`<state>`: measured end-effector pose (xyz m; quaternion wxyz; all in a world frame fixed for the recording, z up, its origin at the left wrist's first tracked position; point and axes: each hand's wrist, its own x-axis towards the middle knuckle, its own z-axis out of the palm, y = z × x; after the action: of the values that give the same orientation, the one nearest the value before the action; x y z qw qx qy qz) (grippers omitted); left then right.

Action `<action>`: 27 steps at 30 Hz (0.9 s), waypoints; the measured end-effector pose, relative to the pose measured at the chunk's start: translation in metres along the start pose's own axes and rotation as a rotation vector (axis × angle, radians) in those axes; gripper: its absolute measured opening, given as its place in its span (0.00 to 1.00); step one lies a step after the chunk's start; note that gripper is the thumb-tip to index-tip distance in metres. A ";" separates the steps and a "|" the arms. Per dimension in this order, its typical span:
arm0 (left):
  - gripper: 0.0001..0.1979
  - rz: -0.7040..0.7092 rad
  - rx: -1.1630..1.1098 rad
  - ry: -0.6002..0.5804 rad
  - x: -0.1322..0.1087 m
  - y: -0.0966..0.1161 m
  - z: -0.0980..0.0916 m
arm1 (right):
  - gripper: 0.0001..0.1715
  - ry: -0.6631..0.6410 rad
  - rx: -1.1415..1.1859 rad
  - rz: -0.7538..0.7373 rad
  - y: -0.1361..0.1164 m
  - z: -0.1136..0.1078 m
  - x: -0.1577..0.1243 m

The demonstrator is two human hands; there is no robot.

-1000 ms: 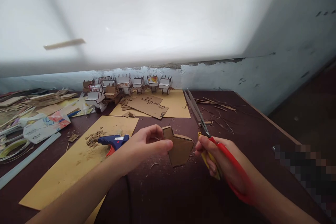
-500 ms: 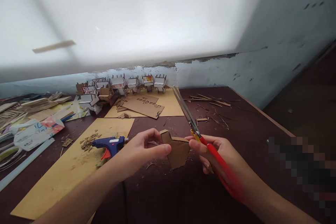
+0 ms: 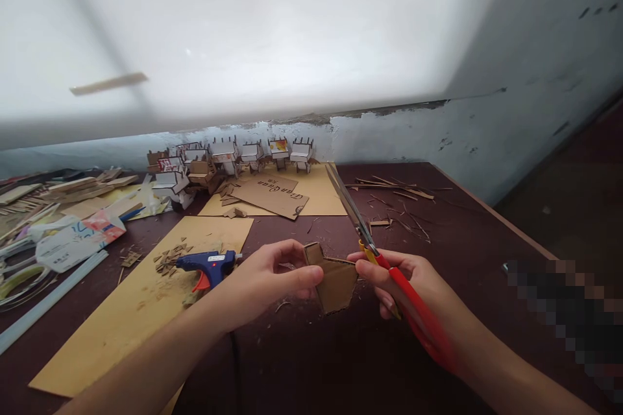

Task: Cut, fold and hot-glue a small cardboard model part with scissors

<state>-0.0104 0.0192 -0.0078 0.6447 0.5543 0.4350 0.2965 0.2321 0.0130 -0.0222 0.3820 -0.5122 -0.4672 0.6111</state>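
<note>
Between thumb and fingers, my left hand (image 3: 287, 275) pinches a small angular piece of cardboard (image 3: 338, 286) with a folded flap at its upper left. My right hand (image 3: 402, 279) carries a pair of scissors (image 3: 389, 269) with red and yellow handles, the blades pointing up and away and looking nearly closed. Its thumb and fingertips touch the right corner of the cardboard piece. Both hands are above the dark tabletop, and the right fingers are partly hidden behind the scissors.
A blue glue gun (image 3: 211, 264) lies on a yellow board (image 3: 131, 298) beside small cardboard scraps (image 3: 170, 259). Small cardboard models (image 3: 252, 154) line the wall. Printed cardboard (image 3: 270, 194) rests on another board. Thin strips (image 3: 394, 188) lie at right, and tape rolls (image 3: 22, 285) at left.
The view has shifted slightly, so everything sits a little further right. Both hands keep their hold on the cardboard piece and scissors, with hardly any other movement.
</note>
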 end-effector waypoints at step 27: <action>0.19 -0.024 -0.157 -0.006 0.001 -0.006 -0.001 | 0.25 0.063 -0.073 0.019 -0.003 0.000 0.003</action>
<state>-0.0114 0.0193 -0.0141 0.6912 0.4975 0.4150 0.3202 0.2315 0.0168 -0.0205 0.3717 -0.5493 -0.4721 0.5807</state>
